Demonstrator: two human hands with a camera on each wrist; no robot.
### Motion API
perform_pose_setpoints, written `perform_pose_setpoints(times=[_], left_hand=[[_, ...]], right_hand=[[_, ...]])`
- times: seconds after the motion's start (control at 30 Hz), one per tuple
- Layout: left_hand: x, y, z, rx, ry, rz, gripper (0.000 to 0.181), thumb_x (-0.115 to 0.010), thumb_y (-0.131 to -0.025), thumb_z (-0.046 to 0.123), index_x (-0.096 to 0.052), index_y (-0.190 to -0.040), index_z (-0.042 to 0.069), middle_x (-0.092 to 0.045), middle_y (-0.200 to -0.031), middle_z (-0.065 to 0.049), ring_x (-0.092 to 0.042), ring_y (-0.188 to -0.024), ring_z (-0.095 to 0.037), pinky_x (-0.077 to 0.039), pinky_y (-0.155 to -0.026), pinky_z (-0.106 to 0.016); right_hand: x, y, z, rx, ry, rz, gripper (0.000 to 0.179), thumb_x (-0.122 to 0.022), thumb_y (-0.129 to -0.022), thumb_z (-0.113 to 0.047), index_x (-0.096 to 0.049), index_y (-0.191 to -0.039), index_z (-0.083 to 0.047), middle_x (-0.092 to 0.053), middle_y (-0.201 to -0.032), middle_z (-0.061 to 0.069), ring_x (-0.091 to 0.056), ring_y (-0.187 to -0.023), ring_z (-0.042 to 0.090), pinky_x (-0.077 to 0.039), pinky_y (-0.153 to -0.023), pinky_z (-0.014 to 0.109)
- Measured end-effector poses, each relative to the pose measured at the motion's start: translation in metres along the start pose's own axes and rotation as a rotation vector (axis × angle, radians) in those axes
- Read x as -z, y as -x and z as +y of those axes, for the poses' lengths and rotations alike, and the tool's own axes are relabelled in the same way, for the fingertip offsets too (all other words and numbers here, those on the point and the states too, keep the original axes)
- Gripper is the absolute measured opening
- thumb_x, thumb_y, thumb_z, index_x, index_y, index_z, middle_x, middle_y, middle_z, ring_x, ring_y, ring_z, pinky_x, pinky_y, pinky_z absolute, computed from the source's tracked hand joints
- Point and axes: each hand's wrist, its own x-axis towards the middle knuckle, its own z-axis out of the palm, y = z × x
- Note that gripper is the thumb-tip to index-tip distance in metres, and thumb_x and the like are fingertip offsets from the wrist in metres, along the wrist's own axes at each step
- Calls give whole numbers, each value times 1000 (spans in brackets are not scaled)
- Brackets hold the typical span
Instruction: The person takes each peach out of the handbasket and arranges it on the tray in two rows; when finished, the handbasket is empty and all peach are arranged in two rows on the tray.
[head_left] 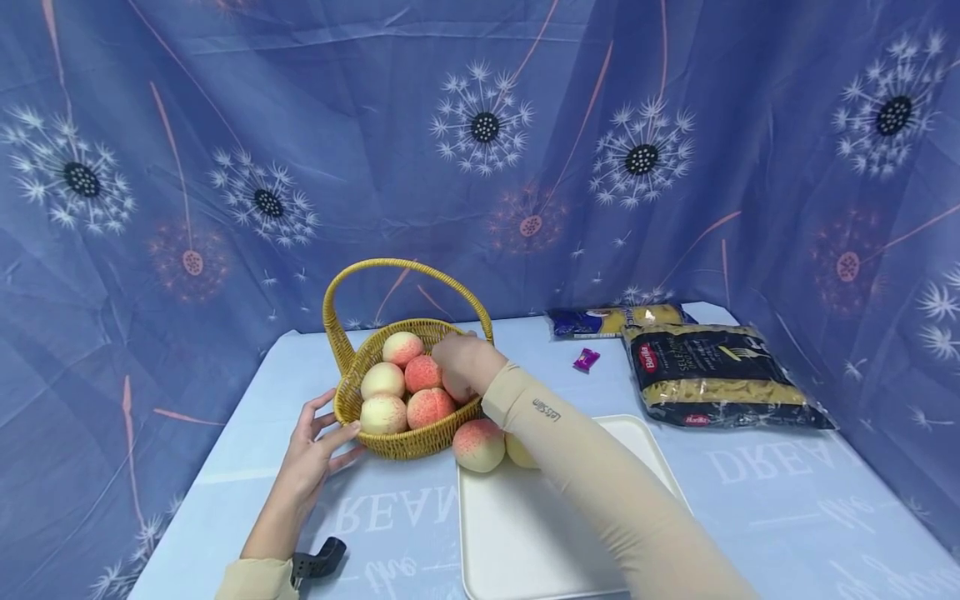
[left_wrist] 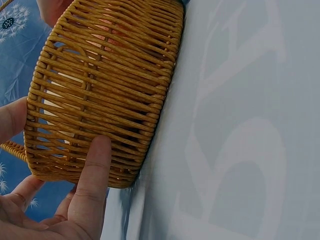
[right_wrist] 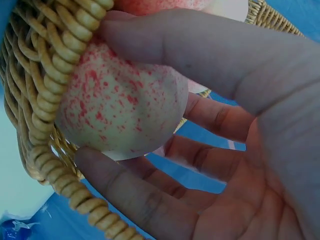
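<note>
A yellow wicker basket (head_left: 408, 446) with a tall hoop handle stands on the table, holding several peaches (head_left: 384, 382). At its left side my left hand (head_left: 313, 454) holds the rim and wall. In the left wrist view, a fingertip (left_wrist: 100, 150) presses the woven wall and another digit meets the rim. My right hand (head_left: 468, 362) reaches into the basket's right side. Its thumb and fingers curl round a pale, red-speckled peach (right_wrist: 120, 100) just inside the rim. Two more peaches, one red and yellow (head_left: 478, 446) and one mostly behind my forearm, lie on a white tray (head_left: 517, 542).
Right of the basket lie a dark pasta bag (head_left: 720, 375), a second blue and yellow pasta pack (head_left: 618, 319) behind it, and a small purple wrapped candy (head_left: 587, 360). A blue dandelion-print curtain (head_left: 375, 167) hangs behind the table. My right forearm crosses over the tray.
</note>
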Motion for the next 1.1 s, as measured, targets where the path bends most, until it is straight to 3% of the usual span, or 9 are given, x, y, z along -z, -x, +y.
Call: perform_pose_setpoints(times=[0.37, 0.5, 0.8, 1.1], left_hand=[[-2, 1, 1, -11, -7, 0, 83, -70, -103, 9, -22, -169, 25, -35, -153, -19, -70, -102, -7, -68, -96, -39], [-1, 1, 2, -11, -5, 0, 82, -70, -103, 9, -23, -169, 25, -35, -153, -19, -70, -102, -6, -67, -97, -40], [0, 1, 2, -8, -6, 6, 82, -70, -104, 10, -23, -169, 25, -35, -153, -18, -70, -102, -6, -68, -96, -39], [0, 0, 2, -10, -10, 8, 82, -70, -104, 11, -23, -169, 25, -34, -155, -19, -70, -102, -4, -68, -95, -38]], right_hand=[[-3, 2, 4, 51, 50, 67, 23, -73, -91, -4, -67, -111, -14, -66, -119, 10, -47, -93, 24, -41, -76, 33], [-2, 3, 5, 44, 4, 67, 31, -73, -91, -4, -70, -120, -13, -63, -126, 12, -47, -97, 29, -40, -72, 34], [-1, 6, 6, 56, -40, 92, 32, -71, -93, -1, -71, -124, -9, -59, -133, 15, -47, -98, 30, -41, -69, 32], [1, 0, 7, 41, -31, 80, 20, -77, -85, 0, -62, -91, -13, -58, -129, 16, -48, -103, 32, -41, -60, 29]])
